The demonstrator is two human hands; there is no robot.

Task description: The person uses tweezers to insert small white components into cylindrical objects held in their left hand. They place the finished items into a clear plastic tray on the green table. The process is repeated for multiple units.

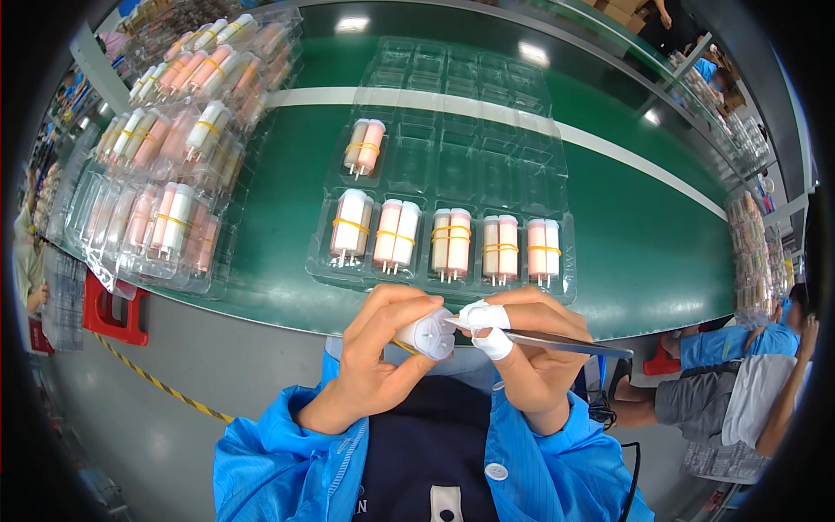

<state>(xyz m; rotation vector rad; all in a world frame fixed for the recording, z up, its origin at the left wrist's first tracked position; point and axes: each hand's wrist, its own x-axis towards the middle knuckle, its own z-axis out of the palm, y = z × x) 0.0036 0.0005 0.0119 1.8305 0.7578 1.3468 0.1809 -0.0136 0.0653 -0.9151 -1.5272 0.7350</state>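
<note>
1. Tube bundle (432, 335) is sitting just below the middle of the view, toward 6 o'clock; its round, pale end is showing to the camera, and a bit of yellow band is peeking out at its side.
2. Left hand (374, 352), toward 7 o'clock, is grasping the bundle, fingers curling over the top and thumb pressing from below.
3. Right hand (544, 352), toward 4 o'clock, is pinching a slim metal tool (565, 344), and white covers (493, 344) are wrapping the pinching fingertips.
4. The tool's narrow tip is pointing toward 9 o'clock at the bundle's end, though I cannot tell whether it is touching; the broad end is sticking out toward 3 o'clock.
5. Clear plastic trays (458, 170) are lying toward 12 o'clock; five banded bundles (450, 244) of white and pink tubes are filling the nearest row, and a single bundle (364, 146) is occupying a pocket above its left end.
6. Stacked trays of tubes (170, 230) are standing toward 10 o'clock on the green table (644, 235).
7. A red stool (117, 317) is standing toward 9 o'clock, and striped tape (165, 389) is crossing the floor toward 8.
8. Another person (750, 400), toward 4 o'clock, is wearing a white top and grey shorts.
</note>
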